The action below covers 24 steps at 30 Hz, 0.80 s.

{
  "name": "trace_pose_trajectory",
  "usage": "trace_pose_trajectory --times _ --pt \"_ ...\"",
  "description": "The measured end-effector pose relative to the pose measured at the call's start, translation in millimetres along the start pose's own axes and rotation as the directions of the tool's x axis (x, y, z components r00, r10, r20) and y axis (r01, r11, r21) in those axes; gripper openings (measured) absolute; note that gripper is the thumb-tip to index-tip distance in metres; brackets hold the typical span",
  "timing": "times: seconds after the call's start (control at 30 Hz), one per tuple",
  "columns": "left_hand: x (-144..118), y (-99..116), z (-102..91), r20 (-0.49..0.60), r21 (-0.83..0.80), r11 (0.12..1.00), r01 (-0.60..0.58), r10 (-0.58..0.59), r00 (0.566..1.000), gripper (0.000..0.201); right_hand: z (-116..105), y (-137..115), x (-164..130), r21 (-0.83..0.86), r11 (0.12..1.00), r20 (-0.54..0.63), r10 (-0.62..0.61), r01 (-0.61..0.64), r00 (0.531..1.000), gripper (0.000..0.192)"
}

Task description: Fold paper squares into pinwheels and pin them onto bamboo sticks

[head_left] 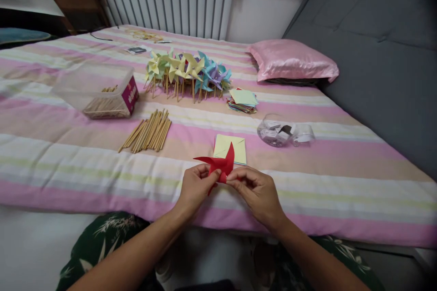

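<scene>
Between my two hands is a red paper pinwheel (220, 163), with pointed blades sticking up and to the left. My left hand (198, 186) grips it from the left, thumb pressed near its middle. With thumb and index finger, my right hand (254, 188) pinches at the right side of its centre; whether a small pin sits in that pinch is too small to tell. Just beyond my hands lies a small stack of pale yellow paper squares (235, 145) with diagonal cuts at the corners. To the left, a bundle of thin wooden sticks (150, 131) lies on the bed.
Finished pinwheels (184, 70) on sticks stand in a cluster farther back. Left of them is a clear plastic box (94, 91) holding sticks. A stack of coloured paper (243, 100), a clear round container (275, 132) and a pink pillow (293, 59) lie right on the striped bed (317, 186).
</scene>
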<state>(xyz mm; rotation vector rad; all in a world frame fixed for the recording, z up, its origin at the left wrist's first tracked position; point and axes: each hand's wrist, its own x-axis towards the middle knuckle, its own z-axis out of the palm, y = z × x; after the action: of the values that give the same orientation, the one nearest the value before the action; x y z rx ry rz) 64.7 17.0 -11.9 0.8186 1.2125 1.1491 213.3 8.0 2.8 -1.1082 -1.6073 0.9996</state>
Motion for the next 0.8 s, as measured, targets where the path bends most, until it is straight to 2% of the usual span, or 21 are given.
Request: trace_pose_trajectory --times 0.13,0.27,0.33,0.57,0.8 --pt "-2.6 2.4 2.0 0.014 0.004 1.0 -0.012 0.012 1.0 0.019 5.0 1.7 -1.2 -0.099 0.991 -0.071 -0.093 0.085 0.993 0.008" --pt "-4.8 5.5 2.6 0.048 -0.013 1.0 -0.02 0.021 0.999 0.021 8.6 5.0 -3.2 -0.232 0.968 -0.164 -0.136 0.096 0.977 0.007" --pt "-5.7 6.5 2.1 0.071 -0.026 0.999 -0.022 0.023 0.997 0.021 8.9 5.8 -3.1 -0.24 0.969 -0.173 -0.098 0.055 0.98 0.005" --pt "-6.7 6.3 -0.4 0.094 0.003 0.998 -0.062 0.062 0.994 0.028 7.6 3.1 0.3 -0.084 0.988 -0.123 0.119 -0.13 0.985 0.007" --pt "-6.9 7.4 -1.8 0.111 0.064 0.988 -0.137 0.129 0.985 0.023 6.4 4.6 0.6 -0.015 0.983 -0.109 0.181 -0.184 0.977 0.008"
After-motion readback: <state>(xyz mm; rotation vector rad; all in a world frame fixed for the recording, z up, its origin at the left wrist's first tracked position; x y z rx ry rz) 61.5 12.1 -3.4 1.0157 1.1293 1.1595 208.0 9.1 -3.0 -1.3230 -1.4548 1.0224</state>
